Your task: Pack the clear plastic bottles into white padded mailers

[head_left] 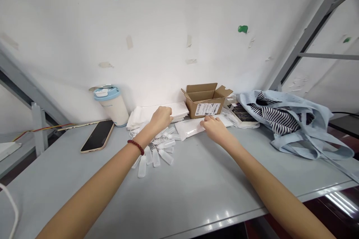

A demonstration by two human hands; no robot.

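Observation:
My left hand [162, 118] is curled closed at the front edge of a stack of flat white sheets or sleeves [179, 110]. Its fingertips are turned away, so what they pinch is hidden. Below that wrist lies a pile of translucent white plastic tags with loops [156, 157]. My right hand [215, 129] has its fingers bent over a flat white plastic packet [190, 129] and closed on it. Right behind the packet stands an open cardboard box [204, 106] with a printed label, its flaps up; its inside is mostly hidden.
On the left are a phone [97, 136] and a cream cup with a blue lid [113, 108]. A light blue cloth bag [294, 123] with striped fabric lies at the right, beside a dark item in clear plastic [242, 114]. A white wall [157, 26] rises behind the grey table [179, 198].

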